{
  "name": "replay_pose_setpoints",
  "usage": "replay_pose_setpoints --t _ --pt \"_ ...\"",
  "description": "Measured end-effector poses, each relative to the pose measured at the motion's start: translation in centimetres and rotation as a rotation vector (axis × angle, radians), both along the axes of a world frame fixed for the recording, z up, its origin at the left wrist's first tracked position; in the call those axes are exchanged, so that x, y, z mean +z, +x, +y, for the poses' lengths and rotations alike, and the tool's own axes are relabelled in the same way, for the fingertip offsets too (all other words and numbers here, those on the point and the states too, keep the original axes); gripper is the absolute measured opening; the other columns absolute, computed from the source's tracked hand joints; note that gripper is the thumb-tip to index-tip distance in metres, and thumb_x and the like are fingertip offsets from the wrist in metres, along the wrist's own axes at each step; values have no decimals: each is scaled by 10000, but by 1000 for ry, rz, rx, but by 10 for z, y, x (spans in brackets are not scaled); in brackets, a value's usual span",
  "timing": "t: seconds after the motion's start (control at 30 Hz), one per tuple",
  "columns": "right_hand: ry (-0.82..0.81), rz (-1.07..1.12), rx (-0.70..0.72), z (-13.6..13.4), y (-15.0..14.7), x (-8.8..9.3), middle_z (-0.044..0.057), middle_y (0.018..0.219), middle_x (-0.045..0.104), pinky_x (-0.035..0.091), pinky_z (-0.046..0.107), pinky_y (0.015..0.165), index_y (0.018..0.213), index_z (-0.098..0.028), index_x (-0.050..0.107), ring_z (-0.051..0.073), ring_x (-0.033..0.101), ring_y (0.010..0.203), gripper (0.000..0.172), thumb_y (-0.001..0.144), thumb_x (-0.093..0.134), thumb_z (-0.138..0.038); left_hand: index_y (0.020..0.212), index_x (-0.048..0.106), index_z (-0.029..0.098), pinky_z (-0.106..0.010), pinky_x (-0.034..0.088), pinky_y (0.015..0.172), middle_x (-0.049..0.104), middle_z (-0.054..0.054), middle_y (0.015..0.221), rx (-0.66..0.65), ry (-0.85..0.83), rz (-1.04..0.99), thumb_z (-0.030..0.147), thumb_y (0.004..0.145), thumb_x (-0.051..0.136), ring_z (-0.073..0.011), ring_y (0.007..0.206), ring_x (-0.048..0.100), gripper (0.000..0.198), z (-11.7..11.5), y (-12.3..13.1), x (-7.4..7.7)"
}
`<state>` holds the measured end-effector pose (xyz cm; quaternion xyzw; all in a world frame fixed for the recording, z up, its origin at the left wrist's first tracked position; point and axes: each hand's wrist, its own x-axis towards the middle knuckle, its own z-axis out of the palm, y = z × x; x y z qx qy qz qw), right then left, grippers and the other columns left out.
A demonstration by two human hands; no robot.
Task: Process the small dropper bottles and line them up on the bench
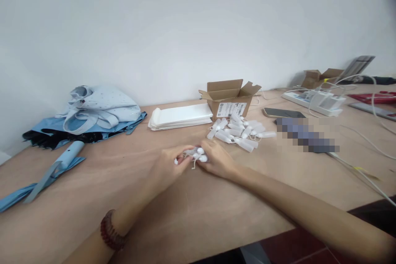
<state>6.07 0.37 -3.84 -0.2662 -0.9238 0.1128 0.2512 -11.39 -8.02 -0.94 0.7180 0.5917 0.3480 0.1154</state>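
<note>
My left hand point(179, 160) and my right hand point(216, 159) are closed round the two sides of one small bunch of white-capped plastic bottles point(200, 156). Their white round ends face me, and a short pale cord hangs from the bunch. Most of the bottles' bodies are hidden by my fingers. Just beyond my right hand lies a loose pile of similar frosted, translucent plastic bottles point(246, 143), several with thin cords. My left wrist wears a dark red bead bracelet point(110, 230).
Behind the pile stands an open cardboard box point(227, 97), with a stack of white envelopes point(185, 115) to its left. A phone point(284, 113), a pixelated object point(306, 136) and a cabled power strip point(318, 103) lie right. A blue umbrella point(69, 154) and light-blue cloth bag point(102, 105) lie left.
</note>
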Motion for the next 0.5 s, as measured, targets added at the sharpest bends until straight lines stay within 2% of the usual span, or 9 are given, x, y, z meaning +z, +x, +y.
replay_pose_setpoints --t 0.17,0.3,0.5 --pt "-27 -4 35 -3 -1 0 99 1003 640 406 311 776 1037 -154 512 238 581 937 299 766 611 -231 1054 644 214 -248 375 610 609 -4 689 -121 63 172 265 840 546 -138 591 521 241 3 -1 -15" --pt "-24 -2 17 -2 -1 3 103 998 638 410 307 770 1033 -155 525 240 580 940 302 766 620 -260 1116 589 209 -266 395 640 658 -54 858 -134 16 248 244 876 477 -168 676 572 267 1 -1 -12" --pt "-4 -34 -25 4 2 6 102 1014 624 401 296 764 1043 -162 522 227 570 925 316 755 626 -240 1040 597 195 -258 369 596 611 -33 702 -59 24 281 289 887 458 -171 632 569 226 0 -6 -9"
